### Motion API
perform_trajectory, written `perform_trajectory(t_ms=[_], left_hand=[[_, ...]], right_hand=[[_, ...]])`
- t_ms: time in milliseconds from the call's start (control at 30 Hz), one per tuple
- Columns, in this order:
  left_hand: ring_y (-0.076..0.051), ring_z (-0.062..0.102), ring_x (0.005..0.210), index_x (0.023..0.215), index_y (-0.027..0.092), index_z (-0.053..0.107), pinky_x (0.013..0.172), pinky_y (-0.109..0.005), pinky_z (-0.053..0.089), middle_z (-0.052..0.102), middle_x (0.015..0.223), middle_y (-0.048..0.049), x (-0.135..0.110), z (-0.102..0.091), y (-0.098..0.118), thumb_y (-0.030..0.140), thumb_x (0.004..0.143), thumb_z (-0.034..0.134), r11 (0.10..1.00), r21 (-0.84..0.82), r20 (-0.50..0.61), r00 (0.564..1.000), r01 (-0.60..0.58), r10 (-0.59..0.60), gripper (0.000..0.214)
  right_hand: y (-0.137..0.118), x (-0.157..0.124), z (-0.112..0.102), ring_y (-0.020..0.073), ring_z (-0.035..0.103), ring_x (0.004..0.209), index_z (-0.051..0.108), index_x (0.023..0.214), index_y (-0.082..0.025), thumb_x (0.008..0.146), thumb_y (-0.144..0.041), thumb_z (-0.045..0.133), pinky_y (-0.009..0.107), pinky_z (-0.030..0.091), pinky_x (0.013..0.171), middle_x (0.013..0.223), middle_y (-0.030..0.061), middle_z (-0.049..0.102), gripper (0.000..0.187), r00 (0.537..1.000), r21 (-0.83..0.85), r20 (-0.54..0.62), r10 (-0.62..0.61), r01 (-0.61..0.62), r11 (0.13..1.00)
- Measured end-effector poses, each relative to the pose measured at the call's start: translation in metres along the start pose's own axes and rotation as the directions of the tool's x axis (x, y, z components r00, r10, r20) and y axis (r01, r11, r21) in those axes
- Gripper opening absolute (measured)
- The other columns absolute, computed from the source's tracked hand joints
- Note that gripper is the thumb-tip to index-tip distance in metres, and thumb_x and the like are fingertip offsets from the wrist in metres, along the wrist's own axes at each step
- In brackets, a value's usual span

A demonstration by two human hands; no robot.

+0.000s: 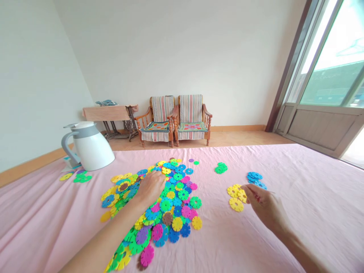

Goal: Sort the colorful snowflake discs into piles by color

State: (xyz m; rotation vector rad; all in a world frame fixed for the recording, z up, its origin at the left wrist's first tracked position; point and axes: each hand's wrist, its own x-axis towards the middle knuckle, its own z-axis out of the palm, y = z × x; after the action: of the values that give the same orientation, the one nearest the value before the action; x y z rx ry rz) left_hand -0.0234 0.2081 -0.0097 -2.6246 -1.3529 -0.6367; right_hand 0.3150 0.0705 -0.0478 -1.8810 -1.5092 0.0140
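Left hand (150,188) palm down on the upper part of a large heap of interlocking plastic snowflake discs (173,206), fingers curled and pressing in among the pieces, any grip on a single disc hidden from view. Heap in the lower middle of the frame, a loose spread of yellow, green, blue, pink, purple and brown, trailing toward the bottom edge.

Right hand (265,206) to the right of the heap and well apart from it, raised slightly, thumb and fingers drawn close together in a pinch, just beside a small group of yellow discs (235,197). Impossible to tell whether anything sits within the pinch. Small cluster of blue discs (254,177) just above the yellow ones, and a smaller cluster of green discs (221,168) nearer the heap, toward the top centre. Further small group of yellow, green and purple discs (76,176) at the left.

All of it on a wide pink bedsheet (298,212). White and grey jug (91,147) at the upper left of the sheet, tilted by the wide view. Beyond the sheet, two wooden armchairs (176,119) with striped cushions against a pale wall, a cloth-covered treadle sewing table (113,113) to their left, and a glazed door (321,83) at the upper right.
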Motion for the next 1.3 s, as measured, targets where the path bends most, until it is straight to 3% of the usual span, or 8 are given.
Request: perform_trajectory(t_ms=[167,433,600,700,800,933,1033,1300], left_hand=[[-0.021,0.057,0.074,0.071,0.019,0.058,0.068,-0.03,0.042,0.06,0.073,-0.0055,0.001,-0.004,0.029,0.022,0.088,0.037,0.991,-0.121,-0.073,0.995,0.056,-0.065,0.026],[-0.013,0.055,0.057,0.061,0.017,0.058,0.051,-0.022,0.034,0.06,0.058,-0.0003,0.003,0.023,0.12,0.02,0.08,0.045,0.823,-0.557,0.273,0.96,0.109,0.058,0.022],[-0.015,0.063,0.057,0.079,0.015,0.067,0.051,-0.021,0.04,0.068,0.068,-0.0035,0.011,0.041,0.133,0.025,0.082,0.045,0.676,-0.699,0.355,0.934,0.235,0.043,0.024],[-0.016,0.064,0.059,0.09,0.015,0.07,0.056,-0.024,0.045,0.07,0.069,-0.004,0.007,0.031,0.122,0.026,0.082,0.048,0.728,-0.66,0.257,0.966,0.187,-0.015,0.025],[-0.017,0.064,0.064,0.093,0.019,0.071,0.061,-0.025,0.048,0.073,0.08,-0.0043,-0.007,0.009,0.103,0.027,0.083,0.05,0.772,-0.618,0.164,0.985,0.146,-0.054,0.025],[-0.018,0.066,0.076,0.095,0.023,0.071,0.071,-0.027,0.051,0.073,0.091,-0.0024,-0.028,-0.014,0.071,0.027,0.084,0.05,0.829,-0.542,0.076,0.991,0.135,-0.111,0.024],[-0.018,0.066,0.081,0.095,0.023,0.07,0.07,-0.028,0.052,0.073,0.093,-0.002,-0.039,-0.021,0.037,0.029,0.085,0.049,0.867,-0.468,0.028,0.984,0.169,-0.176,0.024],[-0.022,0.068,0.084,0.091,0.02,0.07,0.068,-0.03,0.054,0.074,0.096,-0.0049,-0.053,-0.029,-0.051,0.037,0.08,0.049,0.875,-0.336,-0.046,0.922,0.347,-0.383,0.03]], right_hand=[[0.004,0.003,-0.004,0.0143,0.053,0.049,0.057,0.064,-0.022,0.086,-0.052,0.037,0.025,0.037,0.052,0.054,-0.0007,0.06,0.042,0.996,-0.019,-0.051,0.073,-0.074,0.997],[0.004,0.002,0.002,0.014,0.052,0.049,0.06,0.064,-0.022,0.089,-0.048,0.036,0.024,0.034,0.05,0.053,-0.001,0.059,0.043,0.999,-0.022,-0.003,0.042,-0.042,0.999],[0.005,0.001,0.005,0.0133,0.051,0.047,0.062,0.066,-0.022,0.089,-0.044,0.037,0.024,0.032,0.049,0.052,-0.0016,0.058,0.04,1.0,-0.024,-0.006,0.012,-0.013,1.0],[0.007,0.001,0.008,0.0138,0.052,0.05,0.062,0.066,-0.022,0.089,-0.042,0.039,0.025,0.035,0.05,0.054,-0.0012,0.058,0.038,1.0,-0.007,0.019,-0.018,0.018,1.0],[0.003,-0.003,0.016,0.0172,0.059,0.067,0.066,0.081,-0.022,0.089,-0.039,0.044,0.029,0.043,0.064,0.071,0.0026,0.065,0.028,0.981,0.065,0.07,-0.181,0.176,0.982],[-0.01,-0.011,0.027,0.0231,0.057,0.097,0.064,0.1,-0.026,0.087,-0.032,0.05,0.04,0.042,0.085,0.103,0.0074,0.065,0.02,0.885,0.121,0.187,-0.425,0.409,0.905],[-0.013,-0.014,0.033,0.023,0.057,0.095,0.063,0.096,-0.026,0.087,-0.027,0.049,0.043,0.04,0.086,0.102,0.0068,0.064,0.017,0.842,0.098,0.271,-0.467,0.458,0.883],[0.012,-0.008,0.041,0.0234,0.056,0.088,0.061,0.083,-0.023,0.086,-0.025,0.047,0.041,0.042,0.079,0.09,0.0073,0.065,0.014,0.899,0.01,0.135,-0.416,0.419,0.908]])
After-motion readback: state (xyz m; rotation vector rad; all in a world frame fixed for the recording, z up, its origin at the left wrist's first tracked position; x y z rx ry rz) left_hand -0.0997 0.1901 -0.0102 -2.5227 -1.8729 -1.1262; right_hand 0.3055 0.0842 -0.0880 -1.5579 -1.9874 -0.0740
